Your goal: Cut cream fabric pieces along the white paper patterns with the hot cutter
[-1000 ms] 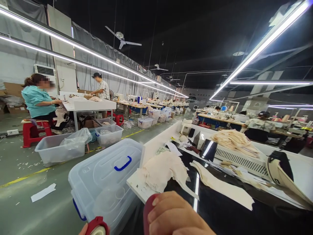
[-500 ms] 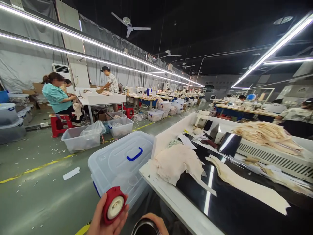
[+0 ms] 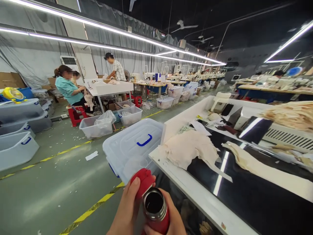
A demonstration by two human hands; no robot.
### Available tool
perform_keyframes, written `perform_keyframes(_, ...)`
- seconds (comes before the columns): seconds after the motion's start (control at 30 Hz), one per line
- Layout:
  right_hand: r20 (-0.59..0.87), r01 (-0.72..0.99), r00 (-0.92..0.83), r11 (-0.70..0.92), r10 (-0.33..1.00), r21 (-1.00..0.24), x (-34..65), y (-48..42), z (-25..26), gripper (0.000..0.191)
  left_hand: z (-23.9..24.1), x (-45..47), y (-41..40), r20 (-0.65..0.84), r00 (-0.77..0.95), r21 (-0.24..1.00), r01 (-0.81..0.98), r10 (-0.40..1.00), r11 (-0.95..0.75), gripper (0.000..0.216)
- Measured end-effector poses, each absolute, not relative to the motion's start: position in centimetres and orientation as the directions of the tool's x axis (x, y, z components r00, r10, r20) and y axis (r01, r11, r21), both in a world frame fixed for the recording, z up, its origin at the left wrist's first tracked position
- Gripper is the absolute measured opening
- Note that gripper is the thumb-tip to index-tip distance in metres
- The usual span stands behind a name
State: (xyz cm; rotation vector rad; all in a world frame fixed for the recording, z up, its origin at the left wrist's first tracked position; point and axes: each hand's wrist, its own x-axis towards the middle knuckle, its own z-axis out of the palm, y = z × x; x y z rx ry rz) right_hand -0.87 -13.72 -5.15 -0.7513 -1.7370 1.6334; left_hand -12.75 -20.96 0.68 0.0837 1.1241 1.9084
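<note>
I judged the red vacuum flask (image 3: 156,216) rigid, smooth-walled and likely slippery, and heavier if filled; the body below the steel neck was the sound place to grip. It was uncapped, its mouth dark inside, low in view and just off the worktop (image 3: 195,193) edge. My right hand (image 3: 175,219) had its fingers closed round the body. My left hand (image 3: 123,212) clasped the red cap (image 3: 144,180) beside the mouth

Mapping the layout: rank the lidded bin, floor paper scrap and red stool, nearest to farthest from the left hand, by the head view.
From the left hand, holding the red cap:
1. lidded bin, just ahead.
2. paper scrap, on the floor, ahead-left.
3. red stool, far left across the aisle.
</note>
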Motion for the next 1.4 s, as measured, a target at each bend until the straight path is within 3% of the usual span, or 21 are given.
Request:
perform_keyframes(0.23,0.019,0.063,-0.602,0.071,0.798,-0.996,-0.9,-14.3,-5.9,0.070,1.4,-12.4,-20.7,-0.298,-0.656,0.787,-0.581,0.694,-0.210,0.070)
perform_keyframes(0.6,0.029,0.047,-0.600,0.072,0.800,-0.996,-1.8,-14.4,-6.4,0.070,0.9,-12.6,-20.7,-0.189,-0.676,0.865,-0.459,0.712,-0.206,0.073)
perform_keyframes(0.8,0.047,-0.002,-0.617,0.058,0.785,-0.998,-2.0,-14.3,-6.6,0.069,0.9,-12.8,-20.9,-0.060,-0.697,0.950,-0.259,0.714,-0.173,0.075)
perform_keyframes(1.1,0.102,-0.025,-0.580,0.108,0.808,-0.994,-2.0,-14.4,-5.5,0.061,-0.1,-13.0,-21.2,0.043,-0.598,0.998,-0.014,0.801,-0.065,0.076)
perform_keyframes(1.3,0.084,-0.046,-0.574,0.070,0.815,-0.996,-1.5,-14.4,-4.6,0.059,0.9,-13.2,-21.1,0.063,-0.541,0.998,0.024,0.839,-0.059,0.066)
perform_keyframes(1.4,0.056,-0.088,-0.592,0.004,0.804,-0.996,-1.1,-14.1,-4.3,0.061,1.5,-13.8,-21.0,0.059,-0.432,0.998,0.051,0.900,-0.041,0.066)
